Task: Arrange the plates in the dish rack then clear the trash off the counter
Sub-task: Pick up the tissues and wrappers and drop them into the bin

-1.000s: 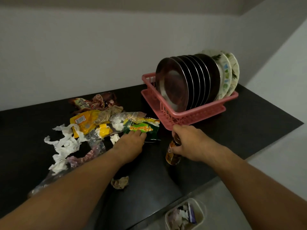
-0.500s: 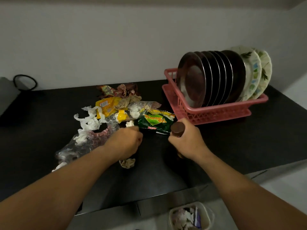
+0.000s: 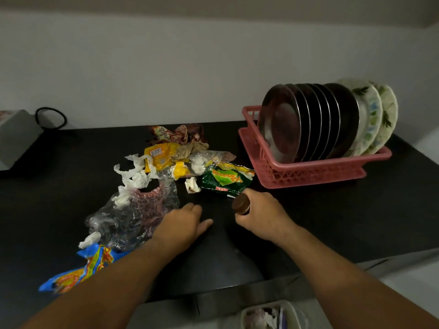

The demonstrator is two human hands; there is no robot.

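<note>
Pink dish rack (image 3: pixel 308 173), right of frame, already holds the plates (image 3: pixel 282 122), so trash-clearing looks under way: right hand (image 3: pixel 263 217) grips a brown bottle (image 3: pixel 241 204) at centre, left hand (image 3: pixel 183 224) lies loose beside wrappers (image 3: pixel 164 160); next, probably lift the bottle off the counter

Two bare forearms and two bare hands of one person, seen from above in dim light.
The left hand (image 3: pixel 183 224) and the right hand (image 3: pixel 263 214) are uncovered, and plain skin runs on over both wrists and along both forearms to the picture's lower edge.
</note>
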